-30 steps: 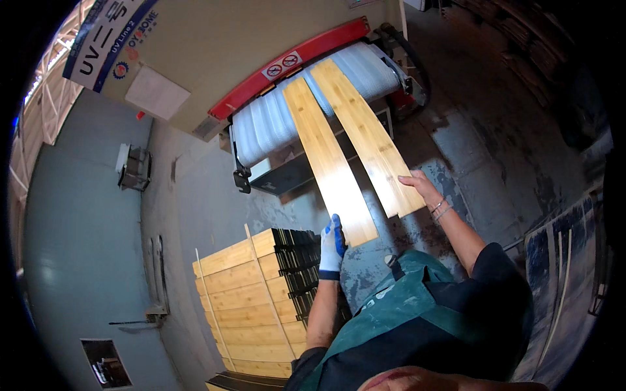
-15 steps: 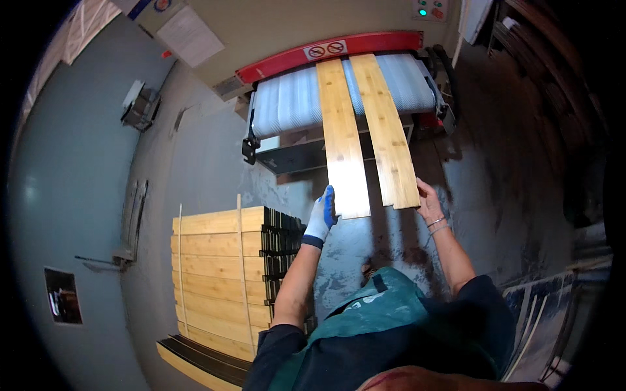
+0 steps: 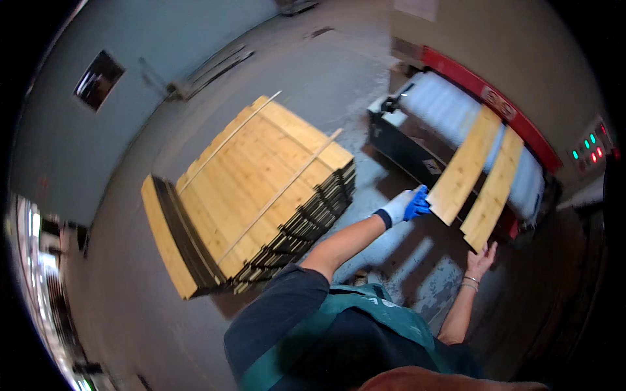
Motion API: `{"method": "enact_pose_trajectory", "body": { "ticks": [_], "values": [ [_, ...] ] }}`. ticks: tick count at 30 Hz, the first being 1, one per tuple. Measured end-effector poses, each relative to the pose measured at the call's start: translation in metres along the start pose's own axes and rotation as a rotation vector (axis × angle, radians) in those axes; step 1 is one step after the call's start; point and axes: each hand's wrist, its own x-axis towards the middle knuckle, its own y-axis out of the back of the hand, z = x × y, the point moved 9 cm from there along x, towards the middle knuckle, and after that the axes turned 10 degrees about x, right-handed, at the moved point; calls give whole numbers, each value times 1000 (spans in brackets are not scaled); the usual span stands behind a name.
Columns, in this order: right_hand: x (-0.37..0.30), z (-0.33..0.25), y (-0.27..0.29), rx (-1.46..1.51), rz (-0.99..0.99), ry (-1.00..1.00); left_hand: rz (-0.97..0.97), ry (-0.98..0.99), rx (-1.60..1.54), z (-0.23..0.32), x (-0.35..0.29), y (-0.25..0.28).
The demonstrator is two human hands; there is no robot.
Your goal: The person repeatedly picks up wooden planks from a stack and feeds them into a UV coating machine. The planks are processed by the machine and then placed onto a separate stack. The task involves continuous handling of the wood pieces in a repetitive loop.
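At left hand (image 3: 405,206), plank end (image 3: 450,207)

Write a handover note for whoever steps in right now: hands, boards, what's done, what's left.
Left hand, in a white and blue glove: at the near end of the left board, touching it; whether it has closed a grip, I cannot tell.
Right hand, bare: open, just under the near end of the right board.
Both boards lie side by side on the machine's white roller, their near ends sticking out past it.
Done: a tall board stack stands to the left.
Left: both boards are not yet off the machine.
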Motion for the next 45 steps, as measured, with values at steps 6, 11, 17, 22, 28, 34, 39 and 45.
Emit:
{"method": "enact_pose_trajectory", "body": {
  "ticks": [6, 11, 17, 22, 28, 34, 39, 45],
  "values": [
    [-10, 49, 49, 124, 354, -11, 11, -243, -77, 12, -120, 37],
    [-81, 245, 61, -347, 364, -641, 482, -546, 356, 13, -341, 151],
    [-187, 497, 0, -665, 94, -1173, 1584, -183, 427, 13, -698, 212],
    [-347, 689, -104, -798, -363, -1565, 2353, 308, 1127, -78, -881, 243],
    [-533, 804, -165, -935, -711, -1741, 2115, 355, 801, -136, -914, 281],
    [-587, 853, -180, -1313, -1248, -1407, 1990, 345, 944, -112, -893, 277],
    [-544, 827, -221, -1215, -1170, -1146, 1846, 103, 919, -92, -851, 273],
    [-461, 743, -263, -1248, -1194, -1111, 1599, -655, 71, -79, -781, 280]
  ]
}}
